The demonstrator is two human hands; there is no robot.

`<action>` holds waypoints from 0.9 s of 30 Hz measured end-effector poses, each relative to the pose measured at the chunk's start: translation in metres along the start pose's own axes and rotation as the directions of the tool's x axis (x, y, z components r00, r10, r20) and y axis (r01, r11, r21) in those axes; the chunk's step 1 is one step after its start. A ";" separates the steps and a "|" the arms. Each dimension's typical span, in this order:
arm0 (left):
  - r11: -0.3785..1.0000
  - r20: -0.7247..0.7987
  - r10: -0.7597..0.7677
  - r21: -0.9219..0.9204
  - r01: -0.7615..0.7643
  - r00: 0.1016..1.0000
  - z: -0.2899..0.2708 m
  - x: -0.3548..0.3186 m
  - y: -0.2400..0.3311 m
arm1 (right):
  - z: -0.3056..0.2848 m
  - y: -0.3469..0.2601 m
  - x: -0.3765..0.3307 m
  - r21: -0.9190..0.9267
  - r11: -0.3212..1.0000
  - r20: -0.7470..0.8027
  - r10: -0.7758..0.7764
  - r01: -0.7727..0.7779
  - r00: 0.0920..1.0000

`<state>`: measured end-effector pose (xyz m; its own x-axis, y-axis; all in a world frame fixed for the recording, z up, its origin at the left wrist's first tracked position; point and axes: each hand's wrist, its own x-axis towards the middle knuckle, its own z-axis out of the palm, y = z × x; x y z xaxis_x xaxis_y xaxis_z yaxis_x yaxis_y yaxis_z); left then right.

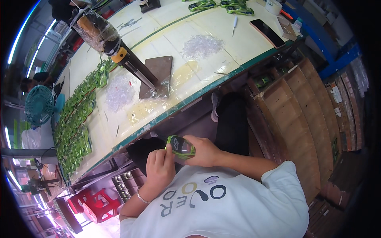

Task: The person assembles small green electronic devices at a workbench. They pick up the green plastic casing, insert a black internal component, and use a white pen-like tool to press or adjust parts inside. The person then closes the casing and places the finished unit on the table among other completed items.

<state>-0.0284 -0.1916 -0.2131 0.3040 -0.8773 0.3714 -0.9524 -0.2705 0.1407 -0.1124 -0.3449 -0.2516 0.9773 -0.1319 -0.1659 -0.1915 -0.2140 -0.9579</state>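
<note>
I hold a small green toy car body (180, 146) with dark windows just below the edge of the workbench (174, 106), over my lap. My right hand (205, 151) grips its right end from the side. My left hand (160, 168) is closed against its left end, the thumb pressing on the car's top. A thin bracelet circles my left wrist.
On the bench stand a wrapped press tool (119, 55) on a metal plate (156, 75), heaps of clear plastic bits (201, 45), rows of green car bodies (75, 127) and a phone (266, 32). Cardboard boxes (301, 115) stand at right, a fan (39, 105) and red stools (97, 204) at left.
</note>
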 end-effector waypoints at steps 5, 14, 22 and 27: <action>0.964 -0.031 -0.143 -0.231 0.132 0.989 0.012 -0.008 -0.010 | 0.012 0.008 -0.001 0.012 1.000 -0.039 0.029 -0.029 0.999; -0.342 0.432 -0.703 -0.902 0.264 0.565 0.044 -0.022 0.005 | 0.024 0.012 0.006 -0.332 0.902 -0.076 -0.317 0.276 0.945; -0.452 0.504 -0.732 -0.863 0.226 0.460 0.035 -0.036 -0.022 | -0.099 0.003 0.077 -0.350 0.918 -0.609 -0.373 0.184 0.700; -0.453 0.515 -0.705 -0.856 0.250 0.488 0.038 -0.031 -0.020 | -0.135 0.018 0.160 -0.795 0.596 -0.420 -0.675 0.112 0.606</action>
<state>-0.0195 -0.1741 -0.2624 0.8078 -0.4413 -0.3908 0.5268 0.2427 0.8146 0.0285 -0.5002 -0.2637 0.6837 -0.3423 0.6445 -0.0768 -0.9120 -0.4029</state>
